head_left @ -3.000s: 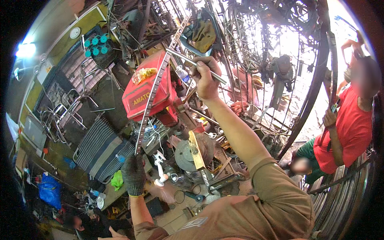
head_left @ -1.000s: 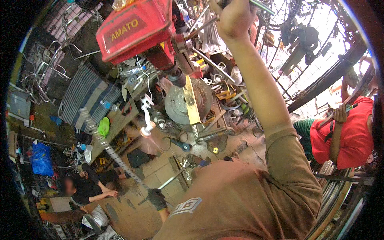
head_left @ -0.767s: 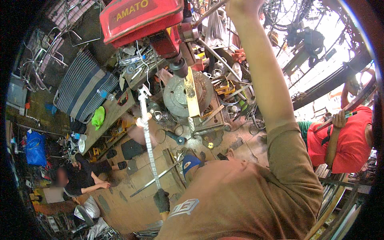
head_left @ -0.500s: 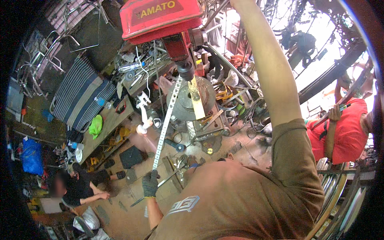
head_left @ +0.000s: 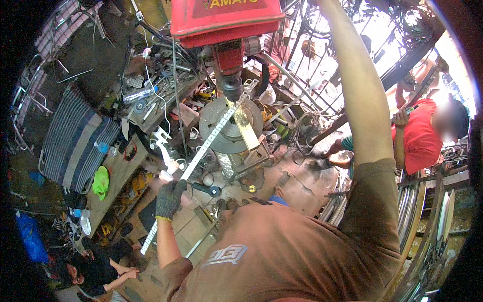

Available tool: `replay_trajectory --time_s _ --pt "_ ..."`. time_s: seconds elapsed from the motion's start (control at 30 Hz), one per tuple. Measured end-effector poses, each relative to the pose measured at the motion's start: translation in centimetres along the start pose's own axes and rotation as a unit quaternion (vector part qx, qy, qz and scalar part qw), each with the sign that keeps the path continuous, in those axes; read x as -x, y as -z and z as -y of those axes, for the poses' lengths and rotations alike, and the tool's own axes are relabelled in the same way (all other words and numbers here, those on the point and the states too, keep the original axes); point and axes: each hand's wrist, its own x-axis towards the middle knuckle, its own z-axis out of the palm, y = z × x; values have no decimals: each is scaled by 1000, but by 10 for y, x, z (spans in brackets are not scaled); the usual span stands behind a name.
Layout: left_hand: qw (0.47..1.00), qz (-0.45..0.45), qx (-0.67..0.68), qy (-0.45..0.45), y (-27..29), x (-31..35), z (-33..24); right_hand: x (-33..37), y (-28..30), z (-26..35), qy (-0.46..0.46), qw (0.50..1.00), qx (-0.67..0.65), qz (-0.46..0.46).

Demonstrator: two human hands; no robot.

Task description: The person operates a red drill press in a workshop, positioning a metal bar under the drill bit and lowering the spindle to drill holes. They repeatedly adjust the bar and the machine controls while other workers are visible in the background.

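Note:
My left hand [head_left: 170, 198], in a dark knit glove, is closed around a long pale metal strip [head_left: 207, 145] with a row of holes along it. The strip slants from the lower left, past the hand, up to the drill press. Its far part lies over the round table [head_left: 209, 125] beside a yellowish bar [head_left: 246, 126], just under the drill chuck [head_left: 232, 88]. The red drill press head [head_left: 226, 20] stands above. My right arm [head_left: 359, 85] reaches up along the press's right side; its hand is beyond the top edge.
A wooden bench [head_left: 113, 194] with a green cloth [head_left: 100, 182] stands at left, beside a striped cloth [head_left: 80, 136]. Tools crowd a worktop [head_left: 151, 108] behind. One person sits low at lower left [head_left: 103, 267]; another in red [head_left: 420, 136] is at right, near stacked metal lengths [head_left: 410, 211].
My left hand is farther up and left, gripping the strip partway along, with a length now showing behind it. The strip's far end reaches past the chuck. The whole view has shifted.

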Motion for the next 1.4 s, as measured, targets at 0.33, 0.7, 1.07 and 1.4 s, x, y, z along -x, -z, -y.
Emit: replay_trajectory --time_s 0.33,0.7,1.07,1.4 --pt "995 21 61 73 7 -19 -37 -3 23 -11 246 934 259 -17" --pt "998 -8 52 22 -12 -3 -26 125 54 46 1 973 222 60" --pt "998 -15 56 14 -21 3 -24 228 81 18 -140 976 134 104" --pt "995 -30 49 75 -19 2 -39 252 81 -16 -132 989 -63 15"
